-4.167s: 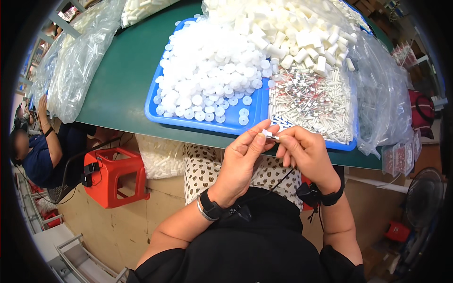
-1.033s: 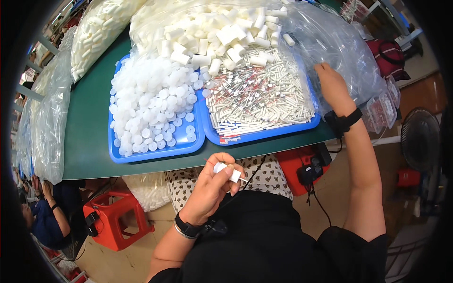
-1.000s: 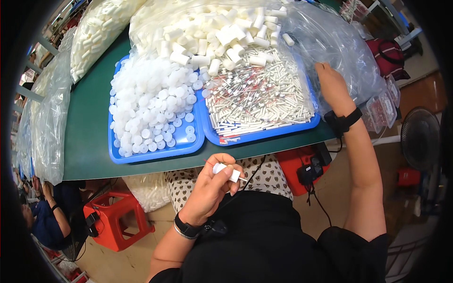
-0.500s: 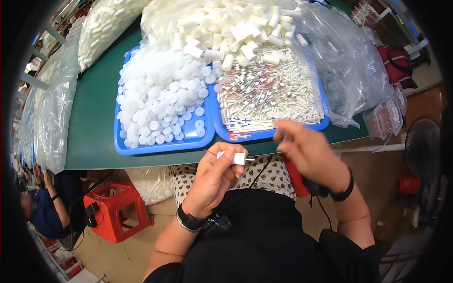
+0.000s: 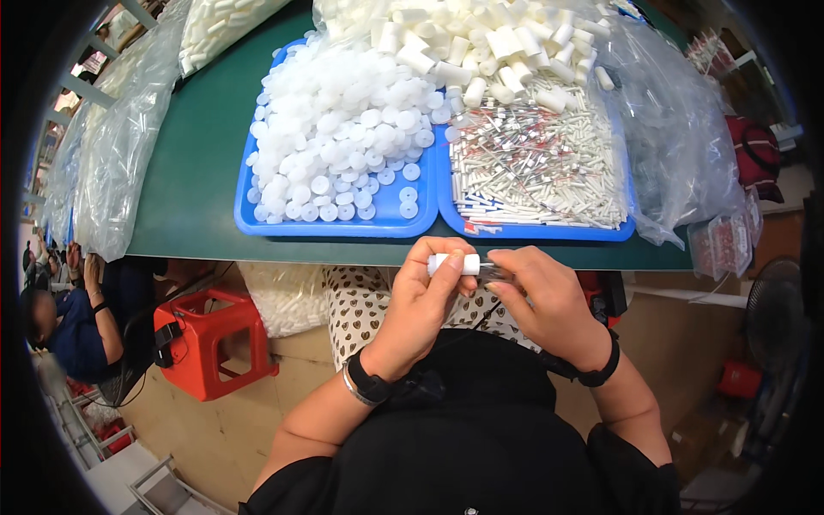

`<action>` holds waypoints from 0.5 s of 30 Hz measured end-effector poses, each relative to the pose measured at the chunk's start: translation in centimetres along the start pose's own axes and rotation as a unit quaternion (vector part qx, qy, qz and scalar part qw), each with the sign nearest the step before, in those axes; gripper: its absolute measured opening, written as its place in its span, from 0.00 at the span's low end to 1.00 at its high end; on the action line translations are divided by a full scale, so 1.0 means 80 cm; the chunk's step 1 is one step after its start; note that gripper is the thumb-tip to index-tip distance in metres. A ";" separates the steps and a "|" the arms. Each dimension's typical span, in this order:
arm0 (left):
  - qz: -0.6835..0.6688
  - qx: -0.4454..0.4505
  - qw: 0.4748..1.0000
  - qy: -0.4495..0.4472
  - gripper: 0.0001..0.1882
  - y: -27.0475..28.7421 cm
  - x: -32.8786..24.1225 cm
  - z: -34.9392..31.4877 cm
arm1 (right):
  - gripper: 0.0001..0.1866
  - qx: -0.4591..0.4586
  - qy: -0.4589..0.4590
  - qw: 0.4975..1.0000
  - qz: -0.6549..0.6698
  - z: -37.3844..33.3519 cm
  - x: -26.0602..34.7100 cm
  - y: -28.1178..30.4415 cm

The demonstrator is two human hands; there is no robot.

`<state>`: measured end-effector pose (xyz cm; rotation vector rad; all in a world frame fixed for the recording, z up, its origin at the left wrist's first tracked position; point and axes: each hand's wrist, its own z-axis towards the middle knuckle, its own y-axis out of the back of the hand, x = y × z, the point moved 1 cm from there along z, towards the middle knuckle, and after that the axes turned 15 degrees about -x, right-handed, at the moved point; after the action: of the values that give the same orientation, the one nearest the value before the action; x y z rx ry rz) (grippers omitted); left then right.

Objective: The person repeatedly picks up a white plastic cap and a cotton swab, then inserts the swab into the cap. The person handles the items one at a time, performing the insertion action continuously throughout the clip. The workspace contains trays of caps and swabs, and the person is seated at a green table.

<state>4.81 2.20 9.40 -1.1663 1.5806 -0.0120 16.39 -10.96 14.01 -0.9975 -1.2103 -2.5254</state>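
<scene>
Between the thumb and fingers of my left hand [image 5: 418, 302] is a short white cylinder [image 5: 469, 264], lying on its side just off the table's front edge. My right hand [image 5: 549, 296] is at the cylinder's right end, its thumb and fingertips drawn together. A thin blurred streak shows between those fingertips and the cylinder; I cannot make out what it is. Beyond the hands, one blue tray [image 5: 335, 228] holds a heap of translucent white discs [image 5: 343, 129]. The blue tray on its right [image 5: 558, 232] holds many thin white rods [image 5: 592, 184] and metal pins with red bits [image 5: 506, 137].
A pile of thick white cylinders [image 5: 506, 43] lies behind the right tray on the green table [image 5: 189, 163]. Clear plastic bags [image 5: 678, 137] flank the trays. A red stool [image 5: 210, 343] stands at lower left, near a seated person [image 5: 86, 330]. A fan [image 5: 772, 313] is at right.
My right hand has come from the right tray's front edge down to the cylinder's right end. My left hand still holds the cylinder. The view has shifted, so the trays sit higher and further right.
</scene>
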 end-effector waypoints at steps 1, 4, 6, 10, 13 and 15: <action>0.010 -0.005 1.000 -0.013 0.09 0.000 -0.001 -0.002 | 0.16 -0.003 0.031 0.999 -0.023 0.002 -0.001 -0.001; 0.060 -0.002 0.995 -0.081 0.08 -0.001 -0.002 -0.005 | 0.15 -0.013 0.020 1.000 0.019 0.001 0.001 -0.004; 0.079 0.009 0.990 -0.119 0.08 0.000 -0.002 -0.004 | 0.15 -0.012 -0.065 0.994 0.081 -0.004 0.002 -0.006; 0.084 0.003 0.988 -0.132 0.08 -0.002 0.003 -0.006 | 0.15 -0.012 -0.123 0.983 0.135 -0.008 0.001 -0.010; 0.115 0.004 0.982 -0.153 0.08 -0.004 0.005 -0.011 | 0.15 -0.032 -0.056 0.994 0.087 -0.009 -0.005 -0.013; 0.131 0.020 0.977 -0.167 0.08 0.003 0.012 -0.010 | 0.15 -0.030 -0.050 0.995 0.086 -0.010 -0.009 -0.013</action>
<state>4.14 1.21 8.89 -0.8693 1.4129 0.3098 16.10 -10.96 12.50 -1.2006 -1.0297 -2.4162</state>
